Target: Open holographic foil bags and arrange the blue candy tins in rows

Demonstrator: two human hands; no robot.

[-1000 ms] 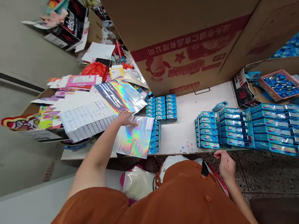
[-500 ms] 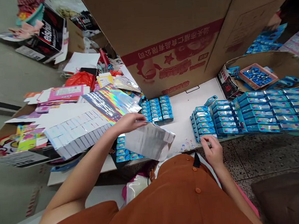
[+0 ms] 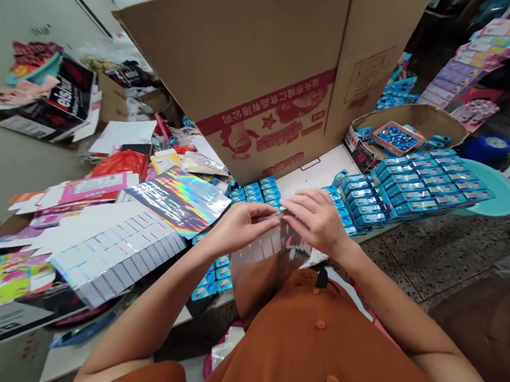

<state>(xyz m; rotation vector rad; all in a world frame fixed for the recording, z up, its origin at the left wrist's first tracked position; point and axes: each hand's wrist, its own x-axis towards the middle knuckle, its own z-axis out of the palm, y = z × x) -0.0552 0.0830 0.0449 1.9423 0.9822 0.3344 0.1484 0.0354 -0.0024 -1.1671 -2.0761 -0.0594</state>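
Observation:
A shiny, partly see-through plastic bag point(image 3: 259, 254) hangs in front of my body. Its upper edge is pinched by my left hand point(image 3: 240, 224). From the other side my right hand point(image 3: 316, 219) grips the same edge, its fingers curled over it. Small blue packs stand in stacked rows on both sides: one group point(image 3: 252, 191) behind my left hand, another point(image 3: 356, 204) just beyond my right hand. More blue packs point(image 3: 209, 284) lie under my left wrist, partly covered by the bag.
A tall cardboard box point(image 3: 274, 96) stands at the back. On the left, a holographic sheet point(image 3: 181, 199) lies beside a wrapped block of white boxes point(image 3: 119, 247). To the right are a carton point(image 3: 361, 154) holding a pink tray point(image 3: 397, 137) and a turquoise basin point(image 3: 502, 188).
My right hand has moved from the table edge up and left to the bag and closed on its edge. The bag has swung to hang upright, and the view has shifted right.

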